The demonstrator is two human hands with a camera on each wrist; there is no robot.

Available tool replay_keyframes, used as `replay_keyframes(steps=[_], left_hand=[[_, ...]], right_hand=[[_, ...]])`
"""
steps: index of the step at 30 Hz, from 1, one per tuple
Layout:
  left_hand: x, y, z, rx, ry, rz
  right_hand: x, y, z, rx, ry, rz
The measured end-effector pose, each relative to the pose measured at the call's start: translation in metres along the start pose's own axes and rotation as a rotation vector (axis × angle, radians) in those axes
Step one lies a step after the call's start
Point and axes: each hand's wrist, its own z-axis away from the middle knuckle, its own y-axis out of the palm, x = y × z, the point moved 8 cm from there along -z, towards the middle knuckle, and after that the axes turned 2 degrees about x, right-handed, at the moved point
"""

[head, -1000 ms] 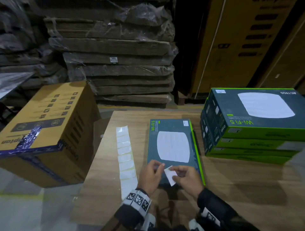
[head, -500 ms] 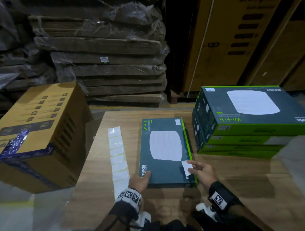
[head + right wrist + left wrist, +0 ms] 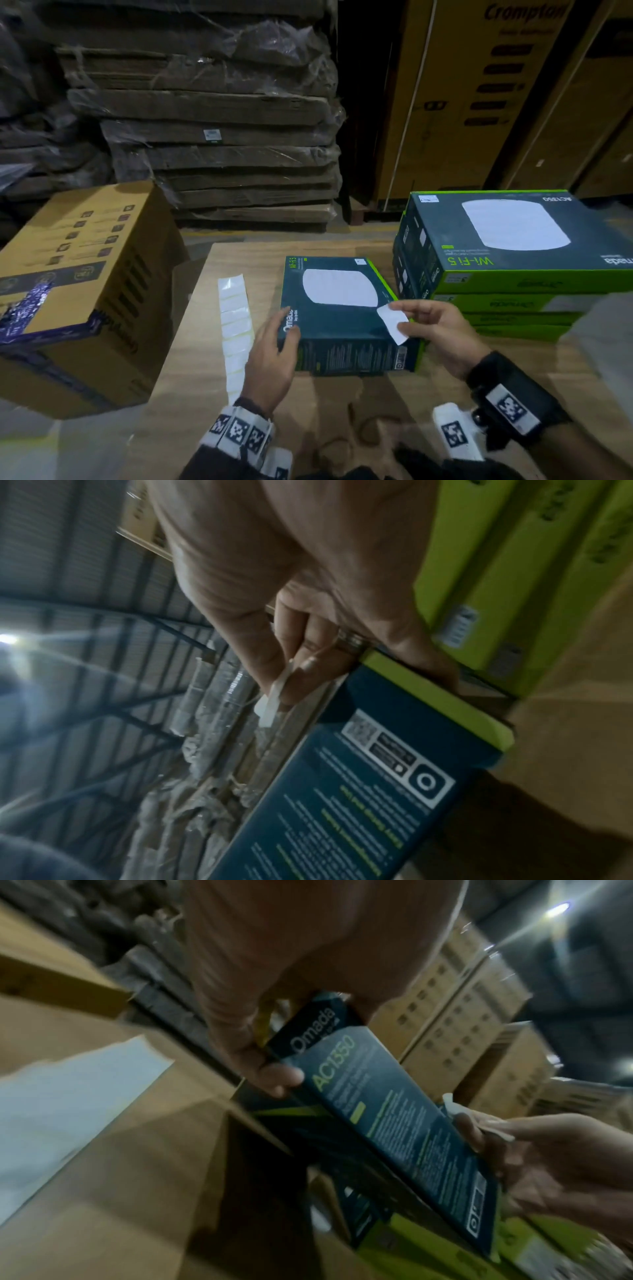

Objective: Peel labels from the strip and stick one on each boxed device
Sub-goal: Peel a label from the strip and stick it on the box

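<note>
Your right hand (image 3: pixel 442 337) is pinching a peeled label (image 3: pixel 393 322) between thumb and fingertips, hovering over the box (image 3: pixel 339 318) at its 4 o'clock corner. Your left hand (image 3: pixel 274 356) is curling around the box's 8 o'clock corner, thumb on the near side. The strip (image 3: pixel 235 329) is lying on the table (image 3: pixel 342 411) at the box's 9 o'clock. The label is likely handling light, floppy and sticky, so you are best keeping hold of one edge.
</note>
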Motion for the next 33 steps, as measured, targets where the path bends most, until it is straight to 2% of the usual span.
replay_keyframes(steps=[5,9,12,15,18,20,23,26,29,33], left_hand=[[-0.065,-0.026,-0.002,-0.002,0.152,-0.068],[-0.09,-0.031,0.001,0.115,0.105,-0.078],[-0.1,-0.03,-0.003,0.104,0.184,-0.246],[-0.115,-0.04,-0.011,-0.031,0.249,-0.533],[-0.131,-0.043,-0.023,-0.091,0.365,-0.891],[-0.142,-0.039,-0.033,-0.093,0.467,-0.934],[-0.154,-0.019,-0.044,0.004,0.556,-0.979],[-0.154,-0.008,-0.058,0.101,0.531,-0.991],[-0.157,-0.012,-0.075,0.124,0.51,-0.971],[-0.157,-0.017,-0.09,0.14,0.493,-0.955]], right_hand=[[0.075,0.004,0.014,0.039,-0.08,-0.038],[0.126,0.003,0.015,0.019,-0.146,-0.005],[0.148,0.007,0.006,0.011,-0.167,0.041],[0.155,0.013,-0.004,0.011,-0.182,0.079],[0.161,0.016,-0.013,0.003,-0.19,0.082],[0.166,0.019,-0.018,-0.009,-0.217,0.107],[0.17,0.025,-0.024,-0.036,-0.249,0.153],[0.176,0.025,-0.027,-0.098,-0.338,0.238],[0.176,0.029,-0.026,-0.16,-0.428,0.383],[0.168,0.04,-0.023,-0.17,-0.483,0.358]])
